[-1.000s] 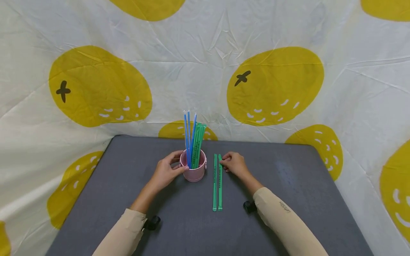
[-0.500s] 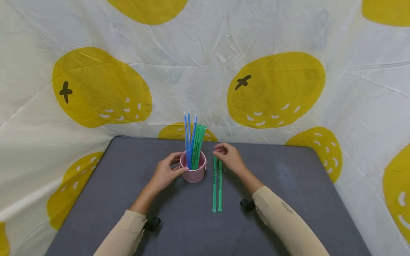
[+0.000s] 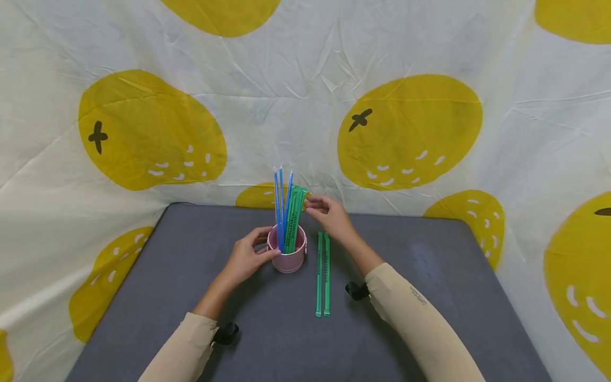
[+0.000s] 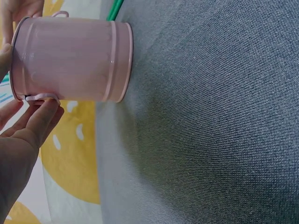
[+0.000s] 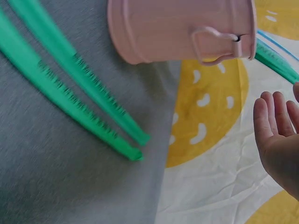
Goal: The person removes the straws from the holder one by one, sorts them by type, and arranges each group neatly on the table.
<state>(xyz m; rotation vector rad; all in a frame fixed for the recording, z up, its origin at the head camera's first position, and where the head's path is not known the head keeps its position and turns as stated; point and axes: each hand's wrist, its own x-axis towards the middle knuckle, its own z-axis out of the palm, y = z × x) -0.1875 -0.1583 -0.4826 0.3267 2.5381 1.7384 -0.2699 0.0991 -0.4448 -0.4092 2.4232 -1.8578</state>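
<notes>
A small pink bucket [image 3: 289,263] stands upright on the table, holding several blue straws [image 3: 280,212] in clear wrappers and several green-wrapped straws [image 3: 294,217]. My left hand [image 3: 245,257] grips its left side, thumb at the front rim and fingers by the side handle [image 4: 43,97]. Close to the upper ends of the green straws is my right hand [image 3: 333,218], its fingers loosely extended in the right wrist view and nothing seen in them. Two more green-wrapped straws [image 3: 319,276] lie side by side on the table, right of the bucket.
The dark grey table [image 3: 157,297] ends at a far edge just behind the hands. Beyond it hangs a pale cloth [image 3: 286,69] printed with yellow fruit.
My right hand has risen from the top of the right-hand straw on the table and moved left to the straws in the bucket. The left hand and the bucket have stayed put.
</notes>
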